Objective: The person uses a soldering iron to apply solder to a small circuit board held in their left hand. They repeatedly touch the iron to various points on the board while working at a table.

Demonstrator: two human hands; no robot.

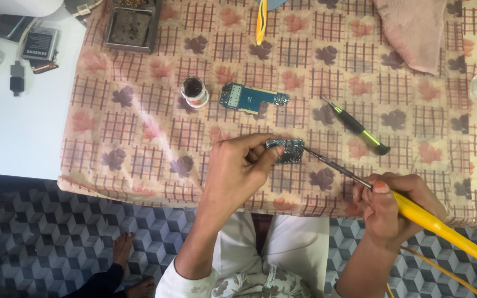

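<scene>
Two hands work: left [238,165] pinches a small board [286,149], right [387,204] grips a soldering iron [432,221]; a screwdriver [357,126] lies near.

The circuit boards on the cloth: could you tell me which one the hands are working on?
The small dark board, pinched by the left hand and touched by the iron tip in the right hand. The longer blue board lies untouched farther up, beside the small jar.

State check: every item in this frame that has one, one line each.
Left hand: pinching the small dark circuit board on the table.
Right hand: gripping the yellow-handled soldering iron, tip at that board's edge.
Blue phone circuit board: lying flat, untouched.
Small round white jar: open, dark contents.
Black and green screwdriver: lying loose.
Pink cloth: crumpled.
</scene>
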